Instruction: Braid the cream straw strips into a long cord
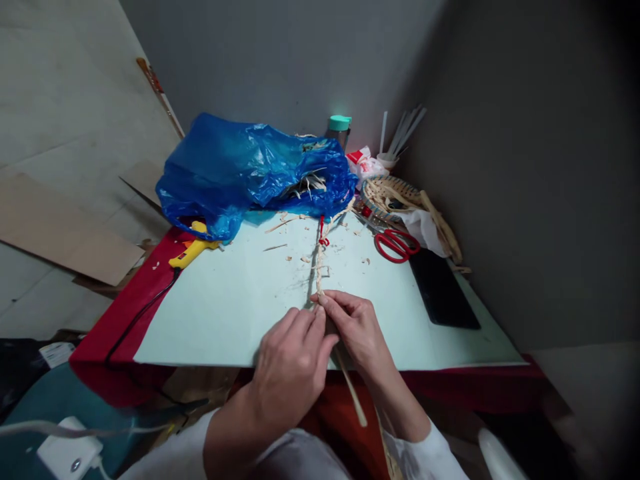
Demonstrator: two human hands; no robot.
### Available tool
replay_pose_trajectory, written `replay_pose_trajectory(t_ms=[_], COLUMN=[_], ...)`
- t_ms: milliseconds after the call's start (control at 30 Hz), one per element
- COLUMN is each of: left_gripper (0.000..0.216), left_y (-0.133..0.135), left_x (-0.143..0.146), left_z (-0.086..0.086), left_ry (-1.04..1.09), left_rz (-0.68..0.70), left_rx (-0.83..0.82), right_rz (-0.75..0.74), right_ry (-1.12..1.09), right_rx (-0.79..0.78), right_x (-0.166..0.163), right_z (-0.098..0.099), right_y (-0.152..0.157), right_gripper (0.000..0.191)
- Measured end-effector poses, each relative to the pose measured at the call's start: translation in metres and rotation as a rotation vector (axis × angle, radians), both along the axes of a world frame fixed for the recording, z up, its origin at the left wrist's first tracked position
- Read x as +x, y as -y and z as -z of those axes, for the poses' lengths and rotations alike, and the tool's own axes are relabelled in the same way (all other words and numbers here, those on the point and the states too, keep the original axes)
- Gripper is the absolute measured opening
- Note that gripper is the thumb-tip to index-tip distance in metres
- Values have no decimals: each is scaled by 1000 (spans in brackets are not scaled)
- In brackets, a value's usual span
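Observation:
A pale braided cord of dried plant fibre [321, 263] runs from the far middle of the table toward me, with red string [324, 241] tied round its upper part. My right hand [354, 325] pinches the near end of the braid between thumb and fingers. Close against it, my left hand [295, 357] has its fingers curled round the strands just below that pinch. One loose strand [356, 400] hangs down past the table edge between my wrists. The exact grip of the left fingertips is partly hidden.
A blue plastic bag [240, 167] fills the table's back. At left lies a yellow glue gun [193, 250] with its cord over the edge. On the right are red-handled scissors [397, 245], a dark flat tablet-like slab [443, 290] and a basket [383, 200] of fibre strips. Behind stands a green-lidded bottle [340, 125].

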State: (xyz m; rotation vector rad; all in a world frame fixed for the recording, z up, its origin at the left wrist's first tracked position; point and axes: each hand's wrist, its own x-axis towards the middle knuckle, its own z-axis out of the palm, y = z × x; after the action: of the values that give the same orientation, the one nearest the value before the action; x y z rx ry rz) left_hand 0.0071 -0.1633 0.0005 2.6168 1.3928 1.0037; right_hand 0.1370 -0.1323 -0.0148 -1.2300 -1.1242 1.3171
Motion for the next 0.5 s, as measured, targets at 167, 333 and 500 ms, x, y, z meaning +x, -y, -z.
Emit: replay_pose_trajectory(t_ms=[167, 333, 500], left_gripper=[14, 16, 20], left_y=[-36, -64, -58], left_x=[-17, -12, -8], left_z=[-19, -2, 5], left_ry=[486, 775, 953], left_rz=[-62, 363, 346], left_rx=[-470, -1197, -1343], right_rz=[-23, -78, -120], right_ry=[40, 37, 175], right_rx=[43, 120, 148], right_x=[0, 3, 7], right_z=[-2, -3, -4], right_y=[2, 2, 5], right_gripper=[32, 32, 27])
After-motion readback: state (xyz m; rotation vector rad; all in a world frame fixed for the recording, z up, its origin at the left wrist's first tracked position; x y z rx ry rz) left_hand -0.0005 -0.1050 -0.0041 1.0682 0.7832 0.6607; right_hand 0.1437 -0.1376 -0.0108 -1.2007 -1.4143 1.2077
